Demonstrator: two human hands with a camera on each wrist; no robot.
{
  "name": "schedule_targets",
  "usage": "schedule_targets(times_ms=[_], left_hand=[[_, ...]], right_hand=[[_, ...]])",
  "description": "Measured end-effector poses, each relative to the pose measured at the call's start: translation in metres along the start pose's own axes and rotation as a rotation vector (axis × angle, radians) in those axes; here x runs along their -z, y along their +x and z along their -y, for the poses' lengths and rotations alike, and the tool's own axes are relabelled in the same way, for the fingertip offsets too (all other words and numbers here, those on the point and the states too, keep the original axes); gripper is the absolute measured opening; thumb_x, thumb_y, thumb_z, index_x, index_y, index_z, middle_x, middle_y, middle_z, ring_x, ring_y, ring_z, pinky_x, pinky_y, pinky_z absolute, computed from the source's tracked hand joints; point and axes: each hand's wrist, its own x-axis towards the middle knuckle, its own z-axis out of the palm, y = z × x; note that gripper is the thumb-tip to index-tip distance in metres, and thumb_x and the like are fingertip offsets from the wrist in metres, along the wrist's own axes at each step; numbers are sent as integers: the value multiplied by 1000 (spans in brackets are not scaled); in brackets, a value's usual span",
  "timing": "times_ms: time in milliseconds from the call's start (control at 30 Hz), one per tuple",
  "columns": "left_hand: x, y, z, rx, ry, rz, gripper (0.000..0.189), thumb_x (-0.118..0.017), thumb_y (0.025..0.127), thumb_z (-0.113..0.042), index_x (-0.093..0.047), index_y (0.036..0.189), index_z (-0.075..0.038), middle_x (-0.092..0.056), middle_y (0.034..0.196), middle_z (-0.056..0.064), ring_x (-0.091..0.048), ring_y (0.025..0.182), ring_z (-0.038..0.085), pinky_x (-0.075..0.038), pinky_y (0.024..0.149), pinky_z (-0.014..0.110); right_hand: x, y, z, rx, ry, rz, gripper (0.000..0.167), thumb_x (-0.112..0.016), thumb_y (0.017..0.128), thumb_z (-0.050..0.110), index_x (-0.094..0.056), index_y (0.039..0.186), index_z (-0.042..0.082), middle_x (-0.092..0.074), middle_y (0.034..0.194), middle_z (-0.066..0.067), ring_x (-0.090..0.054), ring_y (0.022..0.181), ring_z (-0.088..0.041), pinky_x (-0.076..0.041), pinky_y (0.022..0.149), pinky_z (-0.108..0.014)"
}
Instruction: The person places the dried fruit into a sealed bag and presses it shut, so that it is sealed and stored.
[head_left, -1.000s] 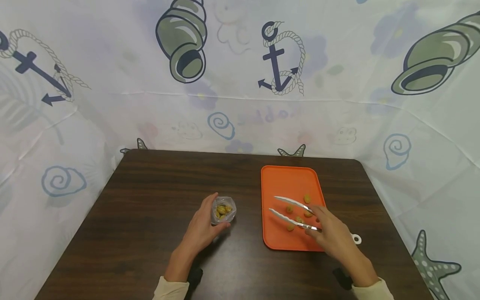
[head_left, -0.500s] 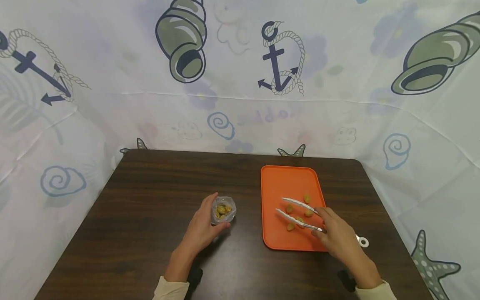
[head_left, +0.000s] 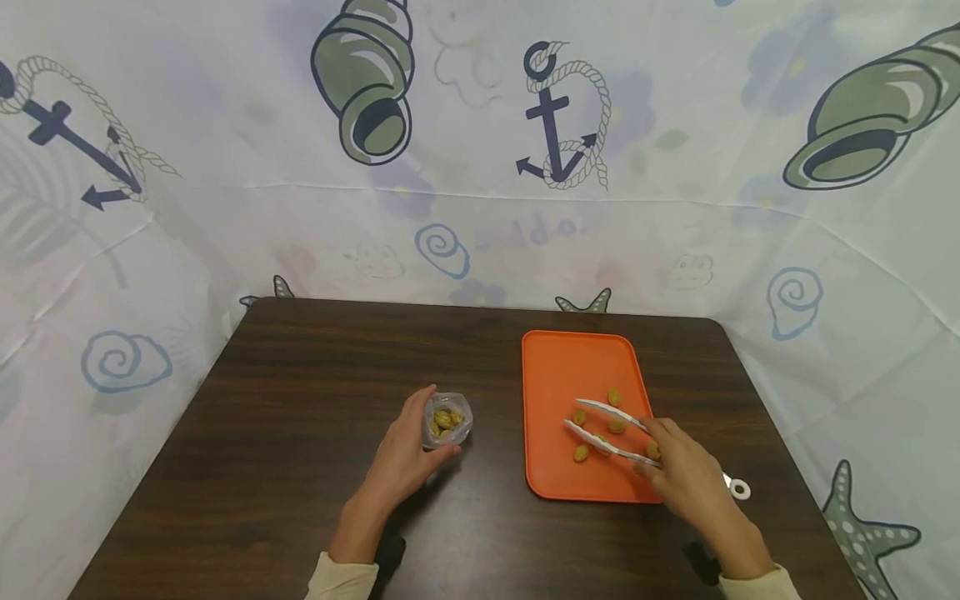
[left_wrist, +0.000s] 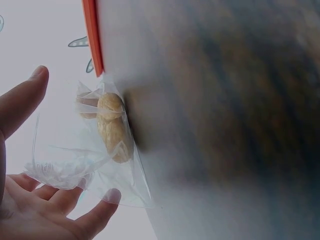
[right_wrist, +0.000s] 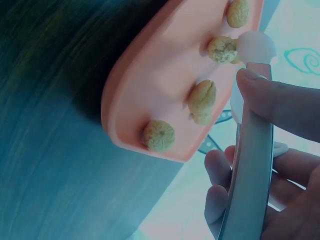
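Note:
In the head view my left hand (head_left: 401,454) curves its thumb and fingers round a clear plastic bag (head_left: 467,421) standing with its mouth up. Wrinkled yellow-brown lumps (left_wrist: 114,132), like dried fruit or nuts, show through the bag's side in the left wrist view. My right hand (head_left: 686,475) grips a pair of metal tongs (right_wrist: 252,165) with white tips, thumb on one arm and fingers on the other. The tongs' arms stand apart above an orange tray (head_left: 558,362). Several similar lumps (right_wrist: 159,135) lie on that tray, some near or partly under the tongs, with nothing pinched between the tips.
A dark wood-grain table (head_left: 262,450) carries the bag at its middle and the tray to the right. Behind it hangs a pale curtain (head_left: 480,150) printed with anchors and shells. The tongs' white ring end (head_left: 739,489) sticks out beyond the right hand.
My right hand has drawn the tongs to the right and slightly toward me, uncovering more of the lumps. The left hand and the bag have stayed in place.

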Motion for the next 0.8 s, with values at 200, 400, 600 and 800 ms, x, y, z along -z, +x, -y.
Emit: schedule_targets(times_ms=[200,400,600,800], left_hand=[[-1,0,1,-6,3,-10,101,-90,81,-30,-29,161,-20,-38,163,7,-52,138,37,-44,108,60],[-1,0,1,-10,2,-19,100,-90,81,-29,-30,161,-19,-38,163,7,-53,137,38,-45,107,60],[-2,1,3,-19,1,-30,100,-90,81,-27,-30,161,-18,-39,163,8,-53,137,38,-45,107,61],[-2,1,2,-18,1,-29,100,-90,81,-28,-30,161,-19,-39,162,8,-54,136,37,-46,107,60]], right_hand=[[7,-1,0,-2,-3,37,64,-88,81,21,-62,136,3,-66,121,-12,-57,79,-17,-49,64,-40],[11,0,2,1,-34,67,62,-87,81,20,-63,134,2,-66,119,-12,-58,79,-17,-49,61,-41],[13,0,4,3,-37,67,59,-86,82,20,-63,133,2,-67,122,-14,-58,75,-17,-48,58,-40],[11,0,5,0,-35,57,57,-86,82,20,-64,133,3,-68,121,-13,-62,77,-19,-49,57,-42]])
